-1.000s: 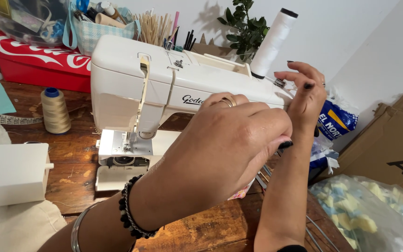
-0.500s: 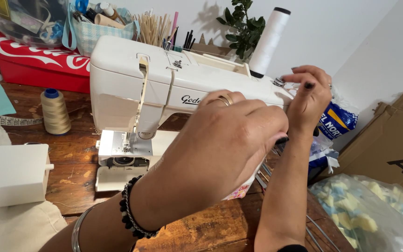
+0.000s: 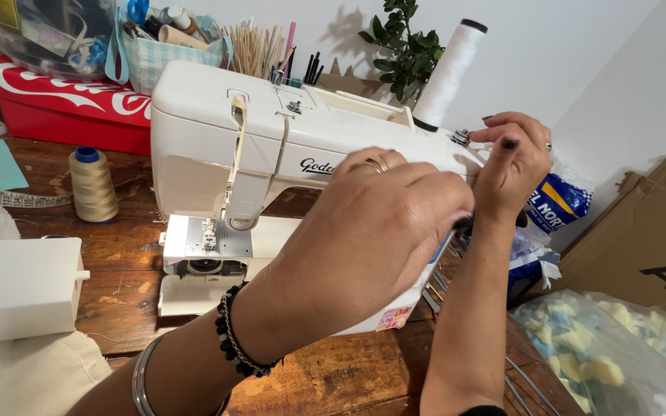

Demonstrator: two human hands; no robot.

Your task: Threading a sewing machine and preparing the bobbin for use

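A cream sewing machine stands on the wooden table. My left hand, with a ring and bracelets at the wrist, is curled over the machine's right end; what its fingers hold is hidden. My right hand is at the machine's top right corner, its fingertips pinched on a small metal bobbin on the winder. A tall white thread cone stands just behind that corner.
A beige thread spool and a measuring tape lie left of the machine, with a white box nearer me. A red box and craft containers line the back. A cardboard box and a bag of foam pieces sit at the right.
My right hand has shifted slightly and its fingers have closed in on the bobbin at the winder. My left hand has stayed on the machine's right end.
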